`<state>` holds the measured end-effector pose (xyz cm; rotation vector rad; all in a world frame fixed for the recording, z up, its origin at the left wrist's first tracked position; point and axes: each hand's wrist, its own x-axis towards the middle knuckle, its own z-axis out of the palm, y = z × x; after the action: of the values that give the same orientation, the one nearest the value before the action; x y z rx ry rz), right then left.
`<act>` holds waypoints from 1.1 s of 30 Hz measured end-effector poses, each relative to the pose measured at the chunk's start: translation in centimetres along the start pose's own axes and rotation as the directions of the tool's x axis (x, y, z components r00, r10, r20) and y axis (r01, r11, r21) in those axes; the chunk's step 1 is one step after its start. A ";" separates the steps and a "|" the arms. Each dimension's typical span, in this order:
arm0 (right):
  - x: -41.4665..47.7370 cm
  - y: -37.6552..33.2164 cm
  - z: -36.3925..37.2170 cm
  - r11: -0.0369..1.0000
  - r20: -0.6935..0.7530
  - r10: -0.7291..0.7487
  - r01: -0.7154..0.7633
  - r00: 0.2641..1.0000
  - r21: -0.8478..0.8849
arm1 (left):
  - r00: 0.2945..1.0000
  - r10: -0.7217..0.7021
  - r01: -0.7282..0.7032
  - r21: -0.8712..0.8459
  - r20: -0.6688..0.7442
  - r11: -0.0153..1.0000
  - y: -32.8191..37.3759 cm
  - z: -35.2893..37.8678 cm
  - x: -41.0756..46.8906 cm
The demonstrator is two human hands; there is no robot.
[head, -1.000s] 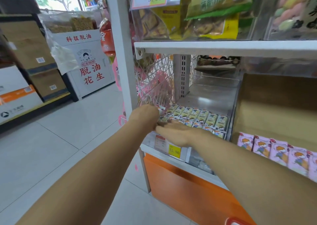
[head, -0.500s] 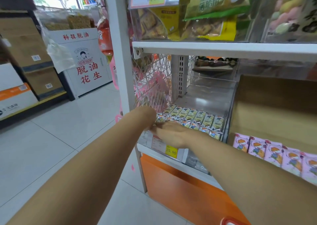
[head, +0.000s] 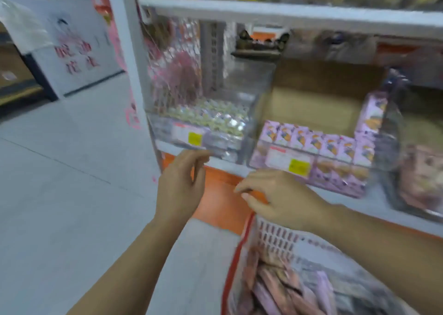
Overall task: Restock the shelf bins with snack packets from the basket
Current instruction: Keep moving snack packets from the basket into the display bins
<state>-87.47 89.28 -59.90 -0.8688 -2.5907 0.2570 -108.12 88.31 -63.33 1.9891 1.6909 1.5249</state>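
The view is blurred by motion. A clear shelf bin (head: 215,144) at the left end of the shelf holds rows of small green-and-white snack packets (head: 211,115). Right of it, a second bin (head: 282,161) holds pink packets (head: 316,139) standing in a row. A red-rimmed basket (head: 242,242) at the bottom right holds pinkish packets (head: 275,286). My left hand (head: 179,185) hangs below the left bin, fingers loosely curled and holding nothing. My right hand (head: 278,197) hovers above the basket's rim, fingers relaxed, nothing in it.
An upper shelf board (head: 287,14) carries more bagged snacks. An orange base panel (head: 215,194) runs under the shelf. A bin of wrapped goods (head: 422,178) stands at the far right. Grey tiled floor (head: 60,182) spreads to the left, with a white printed box (head: 72,38) behind.
Both hands have pulled back out of the left bin and down toward the basket. The view has dropped, bringing the basket into sight.
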 end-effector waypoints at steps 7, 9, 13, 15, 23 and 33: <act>-11.0 4.5 2.3 0.947 0.381 0.316 -0.314 0.869 -0.068 | 0.898 -0.037 -0.016 0.117 0.438 0.993 0.0 8.9 -11.2; -13.4 6.3 4.0 0.902 0.420 0.410 -0.428 0.810 -0.054 | 0.853 -0.029 -0.066 0.163 0.521 0.984 -0.6 10.7 -13.0; -18.3 9.5 8.9 0.807 0.503 0.534 -0.587 0.680 -0.064 | 0.830 -0.055 -0.083 0.220 0.555 0.972 -1.5 12.7 -14.3; -19.8 10.3 11.0 0.780 0.584 0.543 -0.621 0.604 -0.083 | 0.828 -0.110 -0.026 0.234 0.549 0.972 -1.8 13.2 -14.2; -21.7 11.5 15.8 0.841 0.724 0.489 -0.485 0.486 -0.241 | 0.822 -0.116 -0.035 0.254 0.558 0.967 -2.0 13.2 -14.3; -21.4 12.5 13.1 0.800 0.655 0.510 -0.587 0.557 -0.124 | 0.820 -0.135 -0.023 0.267 0.556 0.963 -1.8 13.1 -14.2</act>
<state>-70.67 85.46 -82.03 -1.8253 -2.7563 1.0628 -97.93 84.11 -79.30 2.1881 1.7108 0.5863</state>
